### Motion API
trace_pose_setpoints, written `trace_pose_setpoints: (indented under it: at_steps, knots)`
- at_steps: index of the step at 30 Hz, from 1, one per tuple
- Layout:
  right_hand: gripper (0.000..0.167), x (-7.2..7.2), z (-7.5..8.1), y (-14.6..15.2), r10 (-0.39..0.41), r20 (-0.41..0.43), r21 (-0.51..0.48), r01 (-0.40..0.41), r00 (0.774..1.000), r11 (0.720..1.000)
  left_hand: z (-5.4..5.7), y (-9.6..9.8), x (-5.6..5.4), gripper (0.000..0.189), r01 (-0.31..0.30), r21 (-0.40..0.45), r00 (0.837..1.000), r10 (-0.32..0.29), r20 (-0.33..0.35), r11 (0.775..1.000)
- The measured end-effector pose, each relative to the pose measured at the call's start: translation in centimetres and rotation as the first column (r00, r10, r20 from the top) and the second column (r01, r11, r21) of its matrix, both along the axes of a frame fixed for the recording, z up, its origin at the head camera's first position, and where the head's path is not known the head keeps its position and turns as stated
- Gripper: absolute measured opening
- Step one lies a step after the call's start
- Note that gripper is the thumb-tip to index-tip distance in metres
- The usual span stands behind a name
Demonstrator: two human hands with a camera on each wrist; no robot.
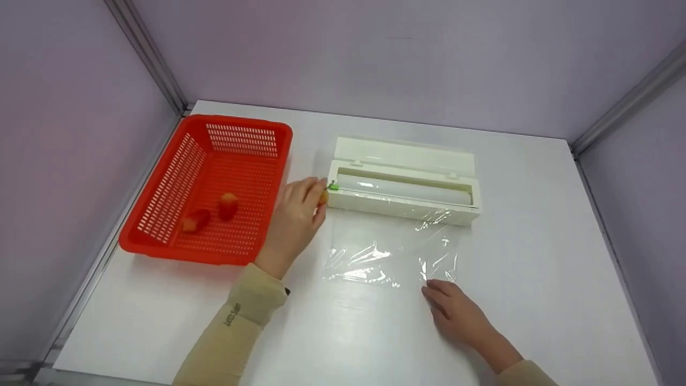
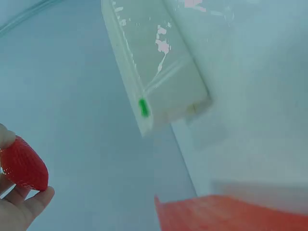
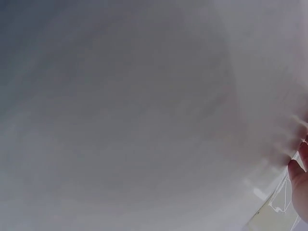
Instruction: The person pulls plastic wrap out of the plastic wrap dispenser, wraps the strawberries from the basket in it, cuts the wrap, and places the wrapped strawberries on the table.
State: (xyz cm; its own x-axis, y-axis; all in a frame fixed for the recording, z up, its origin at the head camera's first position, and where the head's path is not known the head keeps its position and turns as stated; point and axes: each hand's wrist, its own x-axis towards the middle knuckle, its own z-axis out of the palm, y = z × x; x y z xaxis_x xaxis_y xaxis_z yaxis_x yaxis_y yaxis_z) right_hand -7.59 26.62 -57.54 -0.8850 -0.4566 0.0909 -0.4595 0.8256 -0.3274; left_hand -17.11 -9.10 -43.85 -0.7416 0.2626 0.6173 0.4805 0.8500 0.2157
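Observation:
My left hand (image 1: 293, 220) pinches a red strawberry (image 2: 25, 166) between thumb and fingers; in the head view only a yellowish bit of it shows. That hand is beside the left end of a white cling film box (image 1: 402, 202), whose lid stands open at the back with a roll inside. A sheet of clear cling film (image 1: 370, 254) runs from the box toward me over the table. At its near right corner, my right hand (image 1: 458, 311) holds the edge with its fingertips, close to the tabletop. The right wrist view shows little of the grip.
A red perforated basket (image 1: 286, 161) stands on the left, with two red and yellowish pieces (image 1: 228, 206) in it. A small green slider (image 1: 334, 186) sits on the box's left end. Walls (image 1: 402, 64) rise behind and at both sides of the white table (image 1: 557, 241).

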Motion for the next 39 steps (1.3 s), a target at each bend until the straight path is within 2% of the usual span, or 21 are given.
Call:
trace_pose_setpoints:
  at_steps: [2,5,10,12,15,18,21,22,24,26,30,34,39]
  knots:
    - [0.04,0.0,0.0,0.0,0.004,-0.002,0.001,-0.004,1.0,1.0,-1.0,1.3,-0.1,0.039,0.07,-0.009,0.998,-0.07,0.001,0.998]
    - [0.04,0.0,-0.1,0.0,0.013,-0.012,-0.002,-0.013,1.0,1.0,-2.5,3.0,-0.3,0.037,0.169,-0.012,0.985,-0.169,0.034,0.986]
    - [0.039,0.0,0.0,-0.1,0.001,-0.03,-0.005,-0.002,1.0,1.0,-4.7,5.6,-0.8,0.036,0.226,-0.064,0.966,-0.215,0.146,0.972]
    - [0.038,0.1,-0.1,-0.1,0.002,-0.036,0.008,-0.002,0.999,1.0,-5.5,6.6,-0.8,0.034,0.246,-0.082,0.95,-0.224,0.218,0.966]
    - [0.036,0.1,-0.2,-0.2,0.021,-0.055,0.039,-0.019,0.998,0.999,-6.7,7.8,-0.7,0.028,0.293,-0.125,0.901,-0.23,0.369,0.948]
    - [0.032,-0.3,-0.1,-0.3,0.058,-0.093,0.074,-0.051,0.994,0.996,-7.7,9.0,-0.4,0.021,0.361,-0.151,0.826,-0.24,0.51,0.92]
    - [0.027,-0.9,0.2,-0.5,0.098,-0.125,0.122,-0.083,0.987,0.989,-8.7,9.9,-0.1,0.016,0.42,-0.151,0.763,-0.258,0.592,0.895]
    - [0.024,-1.1,0.4,-0.5,0.111,-0.13,0.134,-0.093,0.985,0.987,-9.0,10.1,0.0,0.013,0.436,-0.149,0.748,-0.266,0.608,0.887]
    - [0.02,-1.6,0.8,-0.6,0.13,-0.133,0.161,-0.108,0.983,0.981,-9.5,10.6,0.3,0.011,0.458,-0.155,0.732,-0.273,0.625,0.875]
    - [0.017,-2.0,1.2,-0.8,0.137,-0.131,0.185,-0.111,0.982,0.976,-9.9,11.0,0.5,0.01,0.47,-0.165,0.727,-0.274,0.63,0.867]
    - [0.014,-2.4,1.5,-1.1,0.114,-0.117,0.217,-0.087,0.987,0.972,-10.3,11.6,0.5,0.009,0.472,-0.188,0.74,-0.272,0.615,0.861]
    - [0.013,-2.6,1.6,-1.4,0.1,-0.113,0.24,-0.07,0.989,0.968,-10.3,11.9,0.4,0.008,0.472,-0.208,0.761,-0.277,0.586,0.857]
    - [0.012,-2.9,1.6,-1.8,0.094,-0.1,0.281,-0.063,0.991,0.958,-10.5,11.9,0.4,0.012,0.479,-0.233,0.772,-0.28,0.57,0.846]
